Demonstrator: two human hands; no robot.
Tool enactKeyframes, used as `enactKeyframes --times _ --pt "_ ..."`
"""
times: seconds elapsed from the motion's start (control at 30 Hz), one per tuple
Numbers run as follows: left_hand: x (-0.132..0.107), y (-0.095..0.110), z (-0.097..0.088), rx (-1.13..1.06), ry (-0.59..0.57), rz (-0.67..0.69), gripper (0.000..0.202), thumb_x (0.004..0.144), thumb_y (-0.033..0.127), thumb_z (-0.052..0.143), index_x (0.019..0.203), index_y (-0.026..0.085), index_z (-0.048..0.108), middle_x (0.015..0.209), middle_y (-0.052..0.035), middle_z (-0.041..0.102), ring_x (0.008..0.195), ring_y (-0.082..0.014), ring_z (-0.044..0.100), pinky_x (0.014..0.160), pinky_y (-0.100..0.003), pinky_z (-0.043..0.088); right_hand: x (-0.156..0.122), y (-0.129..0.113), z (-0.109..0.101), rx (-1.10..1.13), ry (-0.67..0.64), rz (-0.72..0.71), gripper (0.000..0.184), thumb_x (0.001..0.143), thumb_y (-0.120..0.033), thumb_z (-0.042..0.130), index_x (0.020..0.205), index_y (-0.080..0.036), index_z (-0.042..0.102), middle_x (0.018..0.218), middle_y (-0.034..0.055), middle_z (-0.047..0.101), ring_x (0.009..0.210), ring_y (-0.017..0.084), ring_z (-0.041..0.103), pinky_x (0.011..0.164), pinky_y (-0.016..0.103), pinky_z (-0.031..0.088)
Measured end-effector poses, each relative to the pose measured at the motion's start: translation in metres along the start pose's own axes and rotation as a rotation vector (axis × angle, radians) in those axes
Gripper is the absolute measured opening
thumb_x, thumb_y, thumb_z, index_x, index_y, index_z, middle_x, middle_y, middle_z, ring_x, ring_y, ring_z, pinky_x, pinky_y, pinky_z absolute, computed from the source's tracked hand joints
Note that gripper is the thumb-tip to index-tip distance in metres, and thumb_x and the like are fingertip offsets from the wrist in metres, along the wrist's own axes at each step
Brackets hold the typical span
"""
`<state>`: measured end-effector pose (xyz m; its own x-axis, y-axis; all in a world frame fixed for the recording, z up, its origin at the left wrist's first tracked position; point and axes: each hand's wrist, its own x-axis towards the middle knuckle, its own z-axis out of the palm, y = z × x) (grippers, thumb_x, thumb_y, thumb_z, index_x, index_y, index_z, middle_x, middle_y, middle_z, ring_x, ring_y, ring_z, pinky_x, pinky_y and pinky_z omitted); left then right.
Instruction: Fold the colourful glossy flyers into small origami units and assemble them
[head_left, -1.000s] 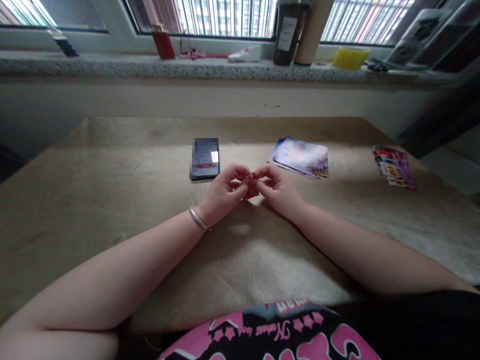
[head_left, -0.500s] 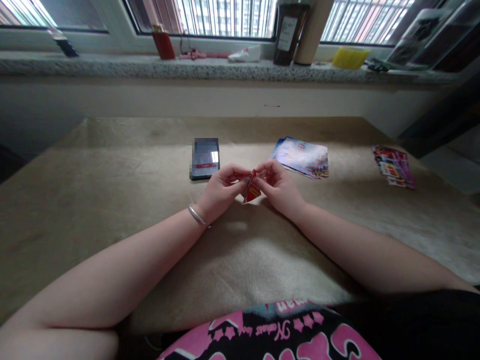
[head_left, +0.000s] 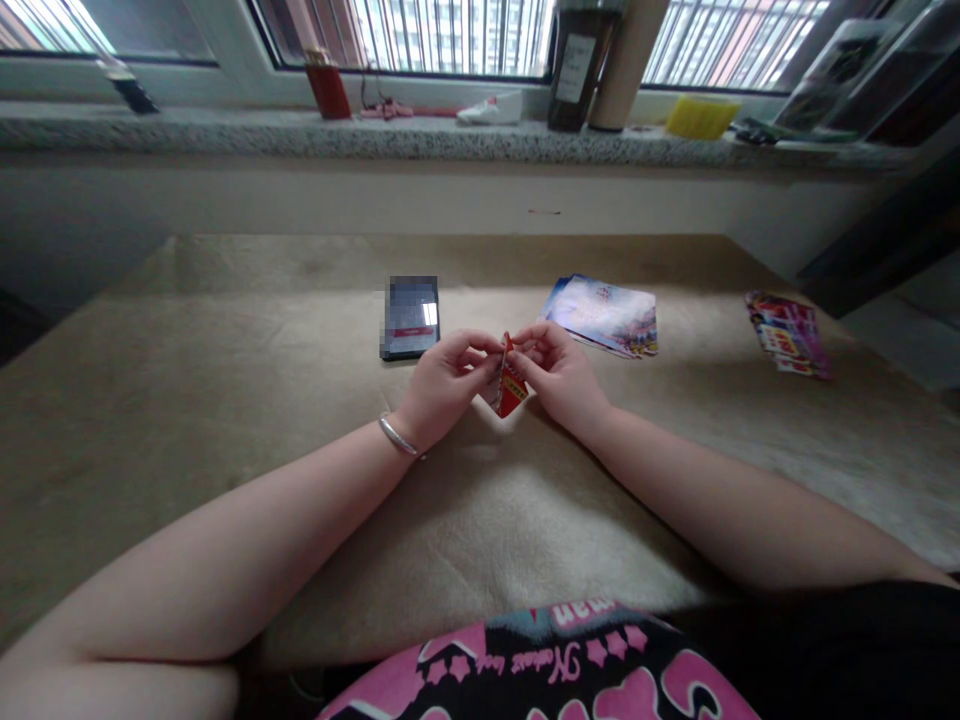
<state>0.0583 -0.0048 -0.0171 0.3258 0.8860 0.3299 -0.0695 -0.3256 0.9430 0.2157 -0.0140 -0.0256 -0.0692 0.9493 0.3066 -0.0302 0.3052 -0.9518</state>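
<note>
Between my two hands is a small piece of folded paper point(head_left: 513, 392), red with a yellow patch and a pale side, its lower corner pointing toward me. My left hand point(head_left: 448, 382) pinches its left side between thumb and fingers. On the other side, my right hand point(head_left: 556, 372) grips the paper's right edge near the top. A small red tip sticks up between the fingertips. The fingers hide part of the folds. Just behind my left hand lies a phone point(head_left: 411, 315), and a stack of glossy printed sheets point(head_left: 606, 308) is behind my right hand.
More colourful printed papers point(head_left: 789, 335) lie at the right of the cloth-covered table point(head_left: 247, 400). On the stone windowsill point(head_left: 247, 138) behind it stand a red lighter-like object point(head_left: 327, 88), a dark labelled bottle point(head_left: 574, 75) and a yellow block point(head_left: 701, 117).
The folded paper has turned and opened slightly, so more of its red face and its pale left side show. Both hands stay nearly in place.
</note>
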Motion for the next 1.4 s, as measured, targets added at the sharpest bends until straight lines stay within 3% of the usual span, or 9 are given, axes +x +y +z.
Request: enactKeyframes --times 0.23,0.4,0.77,0.97,1.07,1.13,1.27,1.4 --pt "-0.001 0.004 0.001 0.056 -0.036 -0.078 0.033 0.072 0.034 0.072 0.095 0.016 0.057 0.086 -0.0022 0.063 0.069 -0.0102 0.062 0.058 -0.019 0.052 0.000 -0.001 -0.002 -0.068 0.019 0.022 0.031 0.073 -0.042 0.069 0.094 -0.023 0.057 0.079 -0.0005 0.062 0.069 0.013 0.059 0.063 0.028 0.050" --pt "0.001 0.000 0.001 0.050 -0.002 -0.071 0.023 0.075 0.027 0.067 0.092 0.017 0.055 0.081 0.0003 0.061 0.066 -0.0085 0.059 0.056 -0.017 0.051 0.000 -0.003 -0.003 -0.133 0.019 -0.012 0.032 0.072 -0.043 0.069 0.095 -0.023 0.060 0.088 0.0021 0.063 0.079 0.015 0.059 0.063 0.027 0.051" --pt "0.008 -0.014 -0.006 -0.018 -0.016 -0.086 0.026 0.075 0.024 0.068 0.095 0.016 0.054 0.088 -0.0028 0.065 0.081 -0.0119 0.064 0.070 -0.022 0.051 0.003 0.009 -0.007 -0.084 -0.134 0.091 0.046 0.071 -0.039 0.070 0.108 -0.023 0.048 0.082 -0.0012 0.067 0.058 0.010 0.060 0.052 0.023 0.047" --pt "0.008 -0.012 -0.006 -0.022 -0.054 -0.116 0.039 0.076 0.017 0.065 0.109 0.019 0.045 0.103 -0.0054 0.064 0.074 -0.0098 0.065 0.062 -0.020 0.053 0.005 0.014 -0.008 -0.121 -0.093 0.093 0.036 0.070 -0.031 0.067 0.099 -0.023 0.048 0.078 -0.0039 0.062 0.055 0.009 0.056 0.050 0.022 0.044" --pt "0.007 -0.013 -0.007 0.059 -0.082 -0.096 0.042 0.073 0.016 0.067 0.109 0.019 0.046 0.111 -0.0066 0.059 0.078 -0.0096 0.064 0.064 -0.020 0.054 0.008 0.017 -0.012 -0.207 -0.032 0.103 0.025 0.070 -0.031 0.065 0.084 -0.021 0.047 0.073 -0.0047 0.059 0.053 0.009 0.053 0.050 0.023 0.042" --pt "0.007 -0.016 -0.008 0.136 -0.117 -0.090 0.034 0.073 0.017 0.067 0.103 0.017 0.052 0.111 -0.0073 0.057 0.081 -0.0108 0.064 0.065 -0.021 0.055 0.010 0.019 -0.016 -0.306 -0.044 0.123 0.018 0.071 -0.031 0.063 0.079 -0.020 0.052 0.065 -0.0043 0.058 0.052 0.010 0.052 0.049 0.023 0.040" --pt "0.008 -0.023 -0.013 0.294 -0.145 -0.007 0.011 0.076 0.015 0.062 0.088 0.015 0.063 0.111 -0.0077 0.055 0.087 -0.0124 0.062 0.073 -0.027 0.057 0.013 0.019 -0.020 -0.433 -0.112 0.127 0.018 0.073 -0.032 0.063 0.084 -0.018 0.063 0.061 -0.0027 0.058 0.053 0.011 0.050 0.050 0.023 0.037" --pt "0.008 -0.023 -0.016 0.515 -0.172 0.107 0.015 0.079 0.010 0.058 0.088 0.018 0.068 0.110 -0.0075 0.055 0.095 -0.0153 0.060 0.083 -0.033 0.055 0.014 0.017 -0.020 -0.605 -0.164 0.016 0.024 0.071 -0.030 0.068 0.091 -0.016 0.067 0.072 0.0012 0.061 0.058 0.011 0.049 0.055 0.026 0.038"
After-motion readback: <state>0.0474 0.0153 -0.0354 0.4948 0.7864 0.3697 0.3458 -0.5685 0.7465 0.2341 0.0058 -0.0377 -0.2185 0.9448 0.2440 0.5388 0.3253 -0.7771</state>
